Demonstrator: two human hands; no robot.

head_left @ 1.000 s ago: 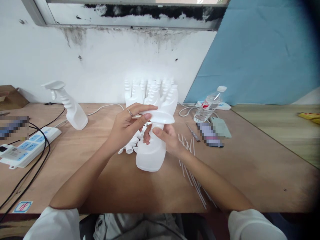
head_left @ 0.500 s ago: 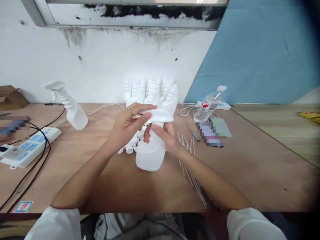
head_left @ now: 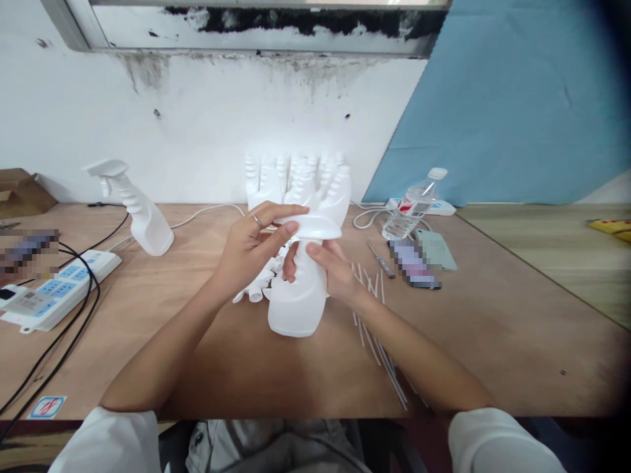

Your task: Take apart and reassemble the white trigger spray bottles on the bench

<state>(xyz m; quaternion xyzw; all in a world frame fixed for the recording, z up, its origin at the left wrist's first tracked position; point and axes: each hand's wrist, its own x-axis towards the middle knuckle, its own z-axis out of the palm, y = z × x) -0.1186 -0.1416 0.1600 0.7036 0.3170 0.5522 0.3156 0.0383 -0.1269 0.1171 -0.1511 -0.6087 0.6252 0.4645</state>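
Note:
A white spray bottle [head_left: 298, 309] with its spray head [head_left: 318, 226] on top is between my hands above the middle of the table. My left hand [head_left: 259, 243], with a ring on one finger, grips the spray head from the left, its thumb and forefinger along the side. My right hand [head_left: 338, 266] wraps round the bottle's neck from the right, thumb in front. Some of its fingers are hidden behind the neck. Behind the bottle, partly covered by my left hand, lies a pile of loose white spray heads [head_left: 256, 289].
Several white bottles [head_left: 300, 180] stand by the wall. A finished spray bottle [head_left: 150, 226] is on the left, near a power strip [head_left: 64, 289] and black cables. To the right are thin white tubes [head_left: 379, 348], a utility knife [head_left: 381, 261], a phone [head_left: 413, 264] and a water bottle [head_left: 411, 209].
My right thumb has shifted slightly to the right on the bottle's neck. My left hand and the bottle have hardly moved.

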